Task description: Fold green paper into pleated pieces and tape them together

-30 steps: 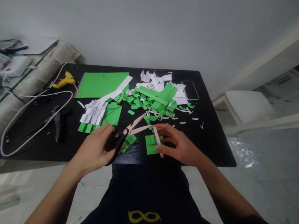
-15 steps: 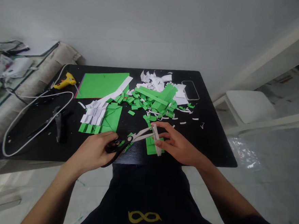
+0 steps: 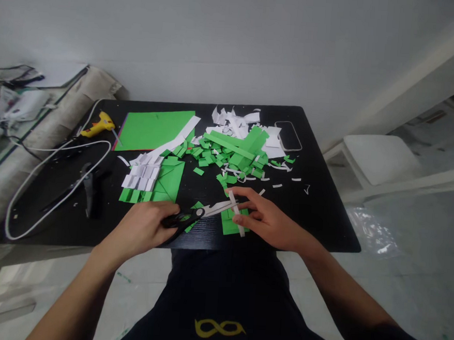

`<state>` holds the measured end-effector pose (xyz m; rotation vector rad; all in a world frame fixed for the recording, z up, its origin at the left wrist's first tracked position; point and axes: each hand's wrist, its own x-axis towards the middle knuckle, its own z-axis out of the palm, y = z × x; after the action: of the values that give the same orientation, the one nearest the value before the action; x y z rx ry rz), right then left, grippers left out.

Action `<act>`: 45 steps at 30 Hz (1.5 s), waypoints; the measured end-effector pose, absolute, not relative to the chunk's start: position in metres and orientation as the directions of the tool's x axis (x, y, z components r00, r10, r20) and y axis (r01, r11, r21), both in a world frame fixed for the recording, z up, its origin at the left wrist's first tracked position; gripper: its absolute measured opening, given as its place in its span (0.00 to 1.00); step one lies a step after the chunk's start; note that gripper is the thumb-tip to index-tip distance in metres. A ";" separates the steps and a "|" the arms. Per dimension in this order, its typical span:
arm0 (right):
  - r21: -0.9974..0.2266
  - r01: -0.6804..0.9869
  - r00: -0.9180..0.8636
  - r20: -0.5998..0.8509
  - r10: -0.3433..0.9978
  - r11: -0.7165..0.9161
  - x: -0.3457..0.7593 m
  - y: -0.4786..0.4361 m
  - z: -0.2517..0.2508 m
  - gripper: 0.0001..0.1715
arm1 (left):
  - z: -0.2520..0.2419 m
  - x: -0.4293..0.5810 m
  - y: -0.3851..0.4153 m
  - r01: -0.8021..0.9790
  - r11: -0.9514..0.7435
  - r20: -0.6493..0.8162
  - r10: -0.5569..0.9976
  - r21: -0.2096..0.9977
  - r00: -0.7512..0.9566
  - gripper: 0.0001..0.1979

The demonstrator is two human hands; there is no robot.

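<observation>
My left hand (image 3: 145, 225) is closed around the black handles of a pair of scissors (image 3: 199, 212), whose blades point right and are nearly together across a narrow white paper strip (image 3: 239, 223). Fingers and thumb of my right hand (image 3: 264, 218) pinch that strip, which slants over a green paper piece (image 3: 228, 223) on the table. Small green cuttings (image 3: 196, 209) lie under the scissors. Left of them, folded white paper strips (image 3: 143, 172) rest on a green sheet (image 3: 172, 179).
A heap of green and white paper scraps (image 3: 236, 150) covers the table's (image 3: 317, 212) back middle. A phone (image 3: 289, 136) lies at the back right. Leftward are green sheets (image 3: 152, 128), a yellow glue gun (image 3: 100, 125), a white cable (image 3: 28, 177) and black pliers-like tool (image 3: 88, 189). A white stool (image 3: 379, 160) stands right.
The scissor blades have closed from apart to nearly together across the white strip. My right hand still pinches the strip in about the same place.
</observation>
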<state>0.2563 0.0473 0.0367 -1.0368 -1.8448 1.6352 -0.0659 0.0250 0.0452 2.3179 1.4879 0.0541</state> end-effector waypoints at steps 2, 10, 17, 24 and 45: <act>-0.976 0.216 -0.618 -0.135 0.775 0.002 0.257 0.047 0.038 0.30 | 0.045 -0.067 0.026 0.866 -0.362 -0.173 0.882 0.345 0.438 0.05; -0.983 0.178 -0.632 -0.144 0.761 -0.039 0.267 0.043 0.041 0.30 | 0.036 -0.073 0.029 0.938 -0.206 -0.199 0.943 0.279 0.267 0.22; -0.806 0.579 -0.418 -0.164 0.894 0.124 0.308 0.051 0.026 0.36 | 0.012 -0.080 0.024 0.994 -0.045 -0.219 0.973 0.101 0.067 0.18; -0.644 0.740 -0.371 -0.152 0.916 0.193 0.318 0.048 -0.005 0.40 | 0.005 -0.074 0.019 0.997 0.061 -0.172 0.984 0.048 -0.052 0.16; -0.682 -0.425 -0.683 -0.190 0.706 -0.595 0.208 0.019 0.018 0.36 | 0.018 0.006 0.004 0.143 0.010 -0.010 1.000 0.990 -0.006 0.11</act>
<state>0.2076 0.0192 0.0178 -0.5943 -0.8092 2.2619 0.0058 0.0042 0.0175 1.3037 1.3229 1.1346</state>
